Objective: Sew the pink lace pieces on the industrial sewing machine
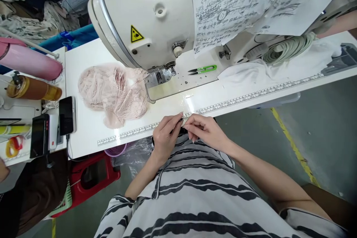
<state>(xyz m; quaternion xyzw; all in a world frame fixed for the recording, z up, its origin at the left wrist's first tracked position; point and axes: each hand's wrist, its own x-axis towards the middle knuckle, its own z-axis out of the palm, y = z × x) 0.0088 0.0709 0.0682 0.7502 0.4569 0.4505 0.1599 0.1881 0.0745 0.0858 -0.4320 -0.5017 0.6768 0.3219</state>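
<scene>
My left hand and my right hand meet at the table's front edge, over the printed ruler strip. Fingers of both are pinched together around something small, with a dark bit and a pale bit showing between them; its kind is too small to make out. Beyond them stands a white sewing machine, its presser foot area bare of fabric. To the left of the needle lies a crumpled pale pink lace fabric, apart from my hands.
Green-handled thread snips rest on the machine bed. White cloth and a coil of pale green cord lie to the right. A phone, a pink bottle and an amber bottle are at left. Handwritten sheets hang on the machine.
</scene>
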